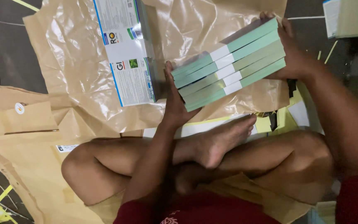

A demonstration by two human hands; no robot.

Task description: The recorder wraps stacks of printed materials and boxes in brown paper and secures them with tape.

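A stack of thin green books (233, 62) is held between both hands above the crumpled brown wrapping paper (71, 62); five or so volumes lie flush, spines toward the camera, each spine pale green to teal with a white block near its middle, the whole stack tilted so that its right end rises toward the top of the view; the uppermost cover looks grey. The left hand (177, 101) presses flat against the stack's lower left end, fingers pointing up along the spines' edge; the right hand (291, 54) clamps the opposite end, fingers curled over the top corner; so both hands are closed on the stack from its two ends. Just left of the stack, lying on the paper, is a white printed pack with blue edging (127, 49), close to the left hand's fingertips but apart from them. Below the stack the person's crossed bare legs fill the lower frame, one foot (222, 139) resting sole-up just beneath the books, over yellow and white sheets (266, 124). A flattened brown cardboard piece (25, 124) lies at the left on the dark floor (1, 45).
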